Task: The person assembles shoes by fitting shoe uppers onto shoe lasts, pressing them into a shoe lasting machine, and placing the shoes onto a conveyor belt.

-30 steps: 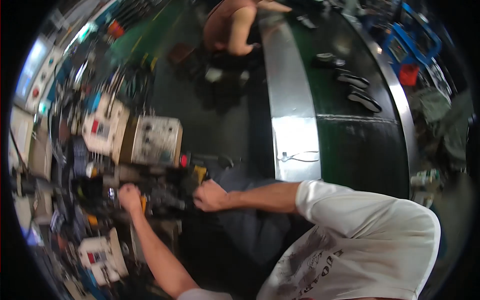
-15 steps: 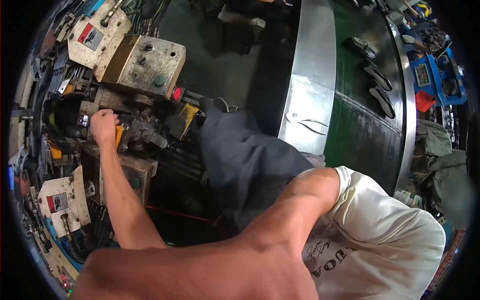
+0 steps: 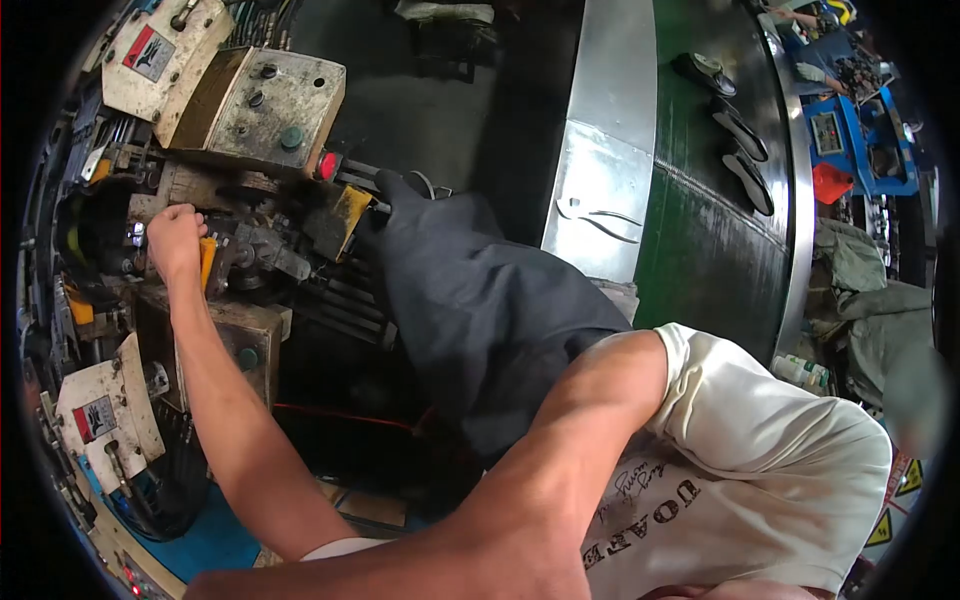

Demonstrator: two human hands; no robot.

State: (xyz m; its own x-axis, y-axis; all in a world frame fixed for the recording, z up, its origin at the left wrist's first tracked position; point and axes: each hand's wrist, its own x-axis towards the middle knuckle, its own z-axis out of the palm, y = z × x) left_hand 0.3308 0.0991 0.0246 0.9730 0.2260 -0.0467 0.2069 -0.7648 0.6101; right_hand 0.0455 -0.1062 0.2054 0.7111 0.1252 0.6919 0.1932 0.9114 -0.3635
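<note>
My left hand [image 3: 175,242] is at the middle of a worn machine, with its fingers curled closed. What lies inside the fingers, if anything, is hidden. A yellow machine part [image 3: 208,262] is right beside the hand, and a greasy metal clamp [image 3: 270,250] sits just to its right. A dark, rounded hollow [image 3: 95,238] is left of the hand. My right arm [image 3: 600,410] comes out of the white sleeve and bends across the bottom of the view; my right hand is out of sight.
A stained control box [image 3: 265,115] with knobs and a red button [image 3: 328,166] stands above the hand. Pliers [image 3: 598,218] lie on a metal ledge [image 3: 602,150]. Several dark shoes [image 3: 745,180] rest on a green conveyor [image 3: 690,240]. A gloved hand [image 3: 812,73] of another person shows far right.
The whole view has shifted a little, so the machine and ledge appear further left and up. My left hand stays closed at the same machine part. My right arm has lowered slightly in view.
</note>
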